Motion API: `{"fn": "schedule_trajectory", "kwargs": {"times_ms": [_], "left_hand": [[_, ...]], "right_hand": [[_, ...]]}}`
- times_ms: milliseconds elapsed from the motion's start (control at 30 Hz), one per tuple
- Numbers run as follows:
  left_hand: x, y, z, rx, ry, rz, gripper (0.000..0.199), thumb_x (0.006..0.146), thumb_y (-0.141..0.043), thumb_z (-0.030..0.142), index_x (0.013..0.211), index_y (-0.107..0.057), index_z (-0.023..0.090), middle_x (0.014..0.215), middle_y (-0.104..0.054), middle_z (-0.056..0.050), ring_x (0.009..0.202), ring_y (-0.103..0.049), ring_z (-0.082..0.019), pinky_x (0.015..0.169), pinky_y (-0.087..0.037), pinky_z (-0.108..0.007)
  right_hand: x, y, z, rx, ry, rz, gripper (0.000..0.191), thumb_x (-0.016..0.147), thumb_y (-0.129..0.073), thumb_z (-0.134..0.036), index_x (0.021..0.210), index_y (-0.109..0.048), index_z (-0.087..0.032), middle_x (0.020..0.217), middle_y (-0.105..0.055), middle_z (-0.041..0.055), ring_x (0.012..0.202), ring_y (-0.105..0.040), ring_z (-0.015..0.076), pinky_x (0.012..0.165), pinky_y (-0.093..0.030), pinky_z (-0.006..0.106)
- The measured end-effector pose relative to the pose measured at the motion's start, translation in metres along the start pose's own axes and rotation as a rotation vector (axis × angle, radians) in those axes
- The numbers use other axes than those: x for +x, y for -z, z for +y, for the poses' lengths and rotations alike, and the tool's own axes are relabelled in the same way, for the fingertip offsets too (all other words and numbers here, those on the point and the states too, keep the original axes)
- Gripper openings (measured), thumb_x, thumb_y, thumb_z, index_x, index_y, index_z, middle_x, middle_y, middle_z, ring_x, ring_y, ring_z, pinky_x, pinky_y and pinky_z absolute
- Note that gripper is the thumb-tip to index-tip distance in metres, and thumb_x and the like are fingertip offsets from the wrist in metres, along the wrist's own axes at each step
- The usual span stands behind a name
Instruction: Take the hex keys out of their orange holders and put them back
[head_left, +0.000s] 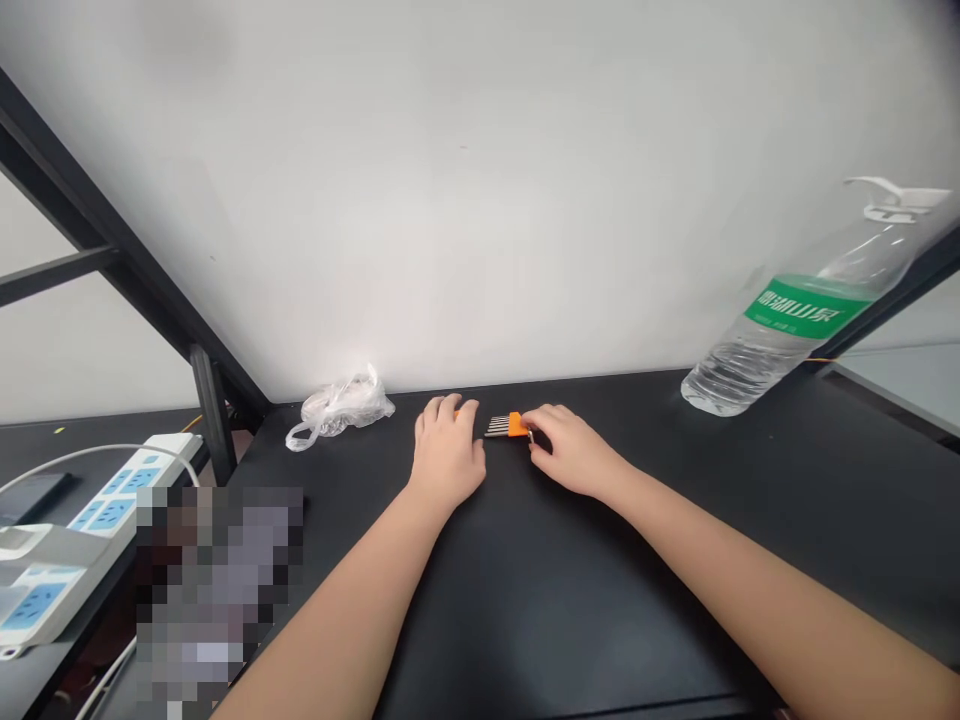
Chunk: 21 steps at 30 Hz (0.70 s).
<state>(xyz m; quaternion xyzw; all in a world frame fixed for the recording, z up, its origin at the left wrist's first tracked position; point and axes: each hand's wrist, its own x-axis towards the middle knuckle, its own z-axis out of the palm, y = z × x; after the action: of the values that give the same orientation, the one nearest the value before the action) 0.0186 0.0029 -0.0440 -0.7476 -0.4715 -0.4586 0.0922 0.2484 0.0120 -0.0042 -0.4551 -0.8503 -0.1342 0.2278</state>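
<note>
In the frame's centre, the orange block [516, 425] lies between the left hand [448, 446] and right hand [571, 446], its pins [496, 427] pointing left. The right hand is nearer, fingertips at the block's right end; whether either hand clamps anything, I cannot tell.

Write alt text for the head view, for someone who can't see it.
A person's right hand touches an orange piece with thin metal rods on a black tabletop; the left hand is close by, over a mostly hidden orange bit. A crumpled plastic bag lies to the left, a green-labelled water bottle to the right.
</note>
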Motion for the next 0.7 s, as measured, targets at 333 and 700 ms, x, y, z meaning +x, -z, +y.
{"fn": "schedule_trajectory", "kwargs": {"times_ms": [333, 700], "left_hand": [[-0.004, 0.003, 0.011, -0.117, -0.139, -0.222, 0.056, 0.084, -0.068, 0.034, 0.137, -0.055, 0.022, 0.131, -0.062, -0.013, 0.124, -0.057, -0.034, 0.103, -0.05, -0.049], [-0.001, -0.009, 0.004, -0.3, -0.089, -0.228, 0.053, 0.087, -0.064, 0.02, 0.139, -0.051, 0.022, 0.136, -0.058, -0.012, 0.124, -0.059, -0.029, 0.104, -0.053, -0.047]], "right_hand": [[-0.01, -0.003, -0.035, 0.157, -0.049, -0.081, 0.015, 0.083, -0.053, -0.012, 0.085, -0.044, -0.024, 0.082, -0.058, -0.0016, 0.069, -0.05, 0.0157, 0.062, -0.035, 0.029], [-0.009, -0.006, -0.036, 0.238, -0.108, -0.053, 0.016, 0.082, -0.054, -0.015, 0.088, -0.043, -0.025, 0.077, -0.058, -0.0037, 0.066, -0.053, 0.0154, 0.061, -0.036, 0.028]]}}
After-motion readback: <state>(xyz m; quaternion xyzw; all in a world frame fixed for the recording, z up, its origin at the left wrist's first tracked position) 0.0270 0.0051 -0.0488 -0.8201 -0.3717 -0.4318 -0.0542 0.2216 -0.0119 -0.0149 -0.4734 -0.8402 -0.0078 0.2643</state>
